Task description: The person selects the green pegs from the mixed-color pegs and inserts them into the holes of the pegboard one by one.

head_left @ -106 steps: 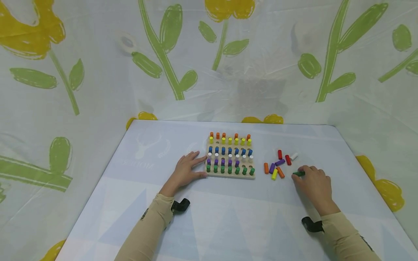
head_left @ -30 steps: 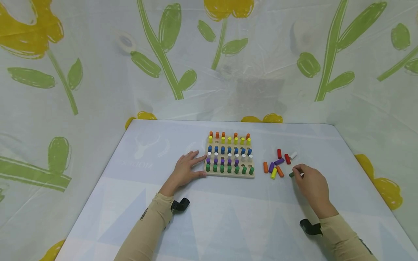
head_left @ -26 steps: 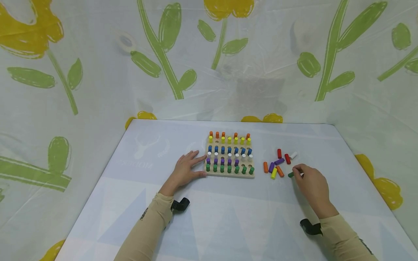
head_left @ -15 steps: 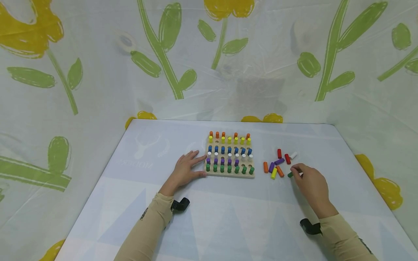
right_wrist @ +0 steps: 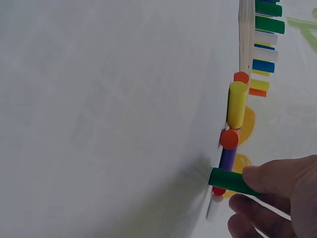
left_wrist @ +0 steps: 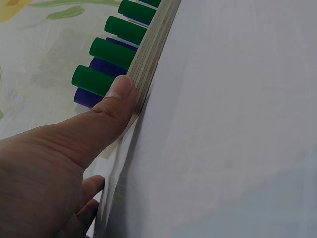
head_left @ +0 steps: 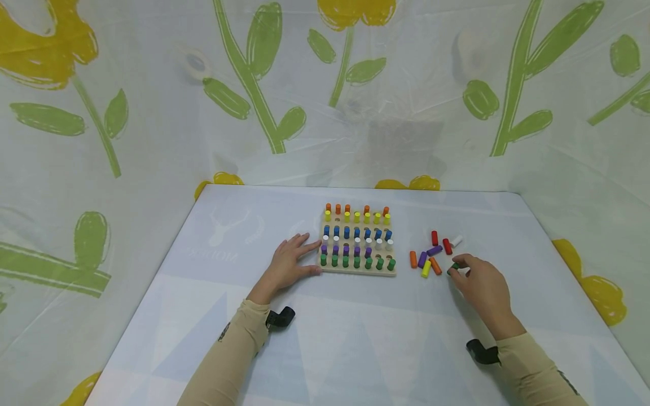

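A wooden pegboard (head_left: 358,270) holds rows of orange, yellow, blue, white, purple and green pegs; some holes show bare. My left hand (head_left: 288,263) lies at the board's left side, fingers spread, thumb and forefinger touching its edge. In the left wrist view the thumb (left_wrist: 119,96) presses on the near corner beside a green peg. To the right, my right hand (head_left: 484,287) pinches a loose green peg (right_wrist: 228,181) between thumb and fingers. In the head view that peg is partly hidden by the fingers.
Between the board and my right hand lie several loose pegs: orange (head_left: 413,259), yellow (head_left: 426,268), purple (head_left: 434,250), red (head_left: 447,246) and white (head_left: 457,241). They rest on a pale table (head_left: 325,332) with printed triangles. A flower-patterned cloth (head_left: 406,152) hangs behind.
My right hand has shifted slightly left, and the green peg has turned and tilted in its fingers. My left hand and the pegs in the board stay as they were.
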The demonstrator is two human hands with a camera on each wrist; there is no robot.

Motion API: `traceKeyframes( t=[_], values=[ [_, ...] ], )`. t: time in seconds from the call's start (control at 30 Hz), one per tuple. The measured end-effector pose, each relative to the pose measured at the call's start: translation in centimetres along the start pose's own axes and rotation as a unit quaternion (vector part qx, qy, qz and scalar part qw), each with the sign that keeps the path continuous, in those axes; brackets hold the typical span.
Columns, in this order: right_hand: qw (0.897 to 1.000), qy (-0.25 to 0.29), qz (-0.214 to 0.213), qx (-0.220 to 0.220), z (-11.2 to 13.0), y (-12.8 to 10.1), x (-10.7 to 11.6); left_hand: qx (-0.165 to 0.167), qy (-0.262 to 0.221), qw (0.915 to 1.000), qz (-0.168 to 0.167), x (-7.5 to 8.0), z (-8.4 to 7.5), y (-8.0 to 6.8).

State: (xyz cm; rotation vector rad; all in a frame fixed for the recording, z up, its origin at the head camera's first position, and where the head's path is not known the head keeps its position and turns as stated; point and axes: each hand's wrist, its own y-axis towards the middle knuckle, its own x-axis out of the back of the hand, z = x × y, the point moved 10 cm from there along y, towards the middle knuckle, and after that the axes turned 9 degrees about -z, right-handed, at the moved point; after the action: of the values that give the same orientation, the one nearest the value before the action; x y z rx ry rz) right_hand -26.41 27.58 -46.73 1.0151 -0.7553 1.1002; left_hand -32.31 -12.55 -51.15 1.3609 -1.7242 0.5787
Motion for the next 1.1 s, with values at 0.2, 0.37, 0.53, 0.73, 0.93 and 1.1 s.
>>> traceKeyframes(
  t=[0.2,0.37,0.53,0.73,0.93,1.1],
  values=[
    [1.000,0.002,0.001,0.004,0.1,0.0,0.1,-0.003,0.004,1.0000,-0.004,0.0,0.0,0.0],
    [1.000,0.002,0.000,0.001,0.2,0.1,0.1,-0.005,0.004,1.0000,-0.007,0.1,0.0,0.0],
    [1.000,0.003,-0.001,-0.003,0.4,0.1,0.2,-0.001,0.004,1.0000,-0.002,0.0,0.0,0.0],
    [1.000,0.011,-0.024,0.009,1.0,0.2,0.7,0.001,0.003,1.0000,0.000,-0.1,0.2,0.0],
    [0.998,0.022,-0.041,0.035,1.8,0.3,1.0,-0.002,0.001,1.0000,-0.002,-0.1,0.2,0.1],
    [0.997,0.034,-0.046,0.050,2.5,0.3,0.9,-0.006,0.000,1.0000,-0.007,0.1,0.1,0.1]
  ],
)
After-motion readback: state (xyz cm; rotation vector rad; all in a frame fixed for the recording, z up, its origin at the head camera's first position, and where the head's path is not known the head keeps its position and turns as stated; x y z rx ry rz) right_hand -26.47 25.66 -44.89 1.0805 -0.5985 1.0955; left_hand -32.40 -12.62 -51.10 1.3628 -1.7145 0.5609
